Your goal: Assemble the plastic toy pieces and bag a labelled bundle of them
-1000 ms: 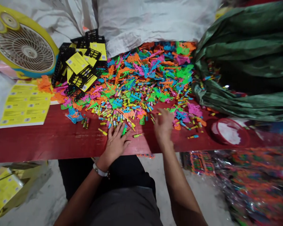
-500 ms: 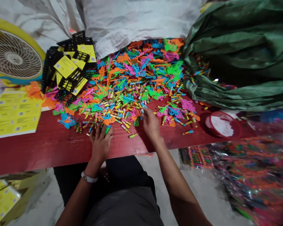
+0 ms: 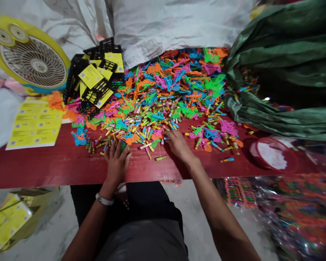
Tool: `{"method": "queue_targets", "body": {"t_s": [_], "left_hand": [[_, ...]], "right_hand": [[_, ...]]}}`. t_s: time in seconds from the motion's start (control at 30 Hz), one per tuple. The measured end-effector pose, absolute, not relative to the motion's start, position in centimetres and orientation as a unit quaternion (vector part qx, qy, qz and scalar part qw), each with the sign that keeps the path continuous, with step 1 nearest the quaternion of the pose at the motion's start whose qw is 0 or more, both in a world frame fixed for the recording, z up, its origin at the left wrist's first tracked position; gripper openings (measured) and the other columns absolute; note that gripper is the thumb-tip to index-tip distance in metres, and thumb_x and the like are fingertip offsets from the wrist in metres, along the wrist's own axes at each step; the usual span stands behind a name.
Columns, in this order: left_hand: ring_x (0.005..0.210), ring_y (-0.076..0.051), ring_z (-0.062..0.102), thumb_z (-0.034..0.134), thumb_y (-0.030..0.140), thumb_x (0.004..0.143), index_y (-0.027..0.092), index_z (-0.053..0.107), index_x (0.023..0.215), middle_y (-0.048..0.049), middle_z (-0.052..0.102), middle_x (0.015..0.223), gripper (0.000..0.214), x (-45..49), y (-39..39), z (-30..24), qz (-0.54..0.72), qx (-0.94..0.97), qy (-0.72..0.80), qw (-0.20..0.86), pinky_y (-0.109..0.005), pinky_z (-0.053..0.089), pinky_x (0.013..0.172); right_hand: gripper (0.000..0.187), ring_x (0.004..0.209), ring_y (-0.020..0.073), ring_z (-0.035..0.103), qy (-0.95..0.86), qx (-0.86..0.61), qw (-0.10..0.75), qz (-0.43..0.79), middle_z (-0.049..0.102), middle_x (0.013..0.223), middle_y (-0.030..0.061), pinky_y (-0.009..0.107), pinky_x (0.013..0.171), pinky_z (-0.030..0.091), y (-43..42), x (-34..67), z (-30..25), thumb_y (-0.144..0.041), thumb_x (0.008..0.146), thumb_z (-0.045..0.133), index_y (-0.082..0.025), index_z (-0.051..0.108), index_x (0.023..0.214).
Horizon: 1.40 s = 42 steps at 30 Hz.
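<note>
Okay, white stuff [image 3: 272, 156] is held in the round red plastic basket [image 3: 291, 158], colourful bits [image 3: 246, 88] in the crumpled green sack [image 3: 277, 58]. Shiny little multicoloured tubes [image 3: 144, 132] are heaped on the red tabletop [image 3: 78, 165]. Beside them, the left hand [image 3: 116, 161] is held slightly spread, the right hand [image 3: 178, 145] narrowly bunched; whether anything's gripped can't be told.

The left hand [image 3: 115, 161] was palm down, fingers [image 3: 112, 149] slightly parted and pointing forward, thumb toward the right hand [image 3: 178, 145]. Behind it, the left forearm [image 3: 88, 223] slanted back and outward. The right hand, slightly farther forward, curled its fingers leftward, their grip unclear; the right forearm [image 3: 216, 203] angled back and outward.
</note>
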<state>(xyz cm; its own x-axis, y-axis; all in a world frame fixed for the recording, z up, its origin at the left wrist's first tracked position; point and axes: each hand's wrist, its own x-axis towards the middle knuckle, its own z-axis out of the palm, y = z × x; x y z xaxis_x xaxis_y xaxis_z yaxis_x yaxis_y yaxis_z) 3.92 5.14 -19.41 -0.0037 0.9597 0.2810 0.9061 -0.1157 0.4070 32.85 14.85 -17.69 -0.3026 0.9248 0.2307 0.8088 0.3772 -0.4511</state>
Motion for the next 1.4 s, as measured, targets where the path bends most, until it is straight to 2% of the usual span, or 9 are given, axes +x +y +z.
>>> {"method": "queue_targets", "body": {"t_s": [0.2,0.33,0.53,0.7,0.87,1.0,1.13,1.27,1.4], "left_hand": [[0.114,-0.026,0.064,0.052,0.025,0.097,0.022,0.072,0.106,-0.0119,0.073,0.112,0.021,2.4,8.8,-17.7,0.36,0.672,0.646,0.036,-0.05,0.046,0.105],[0.128,-0.027,0.057,0.047,0.019,0.095,0.016,0.064,0.124,-0.0172,0.065,0.13,0.034,0.6,16.5,-17.0,0.329,0.683,0.65,0.048,-0.049,0.044,0.112],[0.143,-0.042,0.042,0.065,0.035,0.09,0.013,0.048,0.148,-0.0249,0.04,0.158,0.064,0.2,25.4,-15.0,0.19,0.703,0.685,0.018,-0.057,0.034,0.116],[0.12,-0.038,0.059,0.068,0.029,0.088,0.019,0.053,0.143,-0.0204,0.055,0.143,0.058,-0.3,26.6,-13.7,0.124,0.7,0.703,-0.001,-0.049,0.044,0.103],[0.119,-0.037,0.059,0.051,0.022,0.096,0.019,0.053,0.144,-0.0185,0.054,0.148,0.049,-0.7,25.0,-13.7,0.112,0.71,0.695,0.002,-0.051,0.044,0.102],[0.113,-0.039,0.062,0.043,0.02,0.097,0.013,0.062,0.134,-0.0219,0.049,0.152,0.043,0.0,24.0,-12.4,0.095,0.708,0.7,-0.011,-0.055,0.045,0.099],[0.116,-0.039,0.061,0.042,0.028,0.098,0.011,0.072,0.113,-0.0244,0.067,0.124,0.038,2.0,25.8,-9.8,0.166,0.73,0.662,-0.025,-0.057,0.045,0.102],[0.124,-0.031,0.059,0.045,0.042,0.099,0.014,0.065,0.128,-0.0169,0.067,0.128,0.045,6.2,31.0,-8.1,0.259,0.736,0.616,0.109,-0.046,0.044,0.111],[0.136,-0.035,0.052,0.053,0.051,0.095,0.009,0.052,0.141,-0.0247,0.055,0.143,0.062,10.1,35.7,-7.9,0.259,0.656,0.68,0.201,-0.045,0.042,0.112]], "right_hand": [[0.023,0.097,0.0284,0.06,-0.822,-0.513,0.228,0.099,0.067,0.1,0.0119,0.042,0.088,0.049,15.8,33.6,-19.0,-0.013,0.086,0.056,-0.019,0.066,0.106],[0.018,0.093,0.0279,0.061,-0.846,-0.468,0.235,0.1,0.068,0.097,0.0106,0.04,0.082,0.049,15.2,32.4,-19.8,-0.014,0.087,0.055,-0.021,0.065,0.101],[0.021,0.087,0.0269,0.063,-0.858,-0.437,0.257,0.079,0.069,0.094,0.0095,0.039,0.075,0.048,14.4,31.1,-20.0,-0.017,0.091,0.056,-0.024,0.068,0.106],[0.026,0.087,0.0265,0.063,-0.871,-0.416,0.24,0.102,0.068,0.096,0.0078,0.041,0.075,0.049,14.0,30.9,-19.2,-0.018,0.095,0.048,-0.027,0.069,0.108],[0.025,0.091,0.0333,0.066,-0.855,-0.439,0.216,0.172,0.071,0.1,0.0088,0.05,0.079,0.051,13.8,30.1,-17.6,-0.023,0.094,0.05,-0.036,0.068,0.103],[0.012,0.08,0.0293,0.067,-0.783,-0.494,0.317,0.204,0.071,0.088,0.007,0.044,0.072,0.053,14.8,31.1,-16.9,-0.034,0.095,0.051,-0.03,0.062,0.094],[0.03,0.076,0.0242,0.064,-0.663,-0.598,0.418,0.166,0.067,0.092,0.0077,0.039,0.07,0.052,18.3,34.2,-16.0,-0.046,0.097,0.044,-0.022,0.057,0.11],[0.041,0.074,0.021,0.059,-0.527,-0.656,0.509,0.18,0.061,0.083,0.0031,0.037,0.073,0.05,24.7,39.0,-15.1,-0.058,0.089,0.049,-0.02,0.056,0.104],[0.037,0.085,0.0234,0.058,-0.371,-0.735,0.565,0.058,0.059,0.088,0.0056,0.041,0.081,0.049,31.5,45.0,-14.4,-0.055,0.092,0.045,-0.02,0.05,0.102]]}}
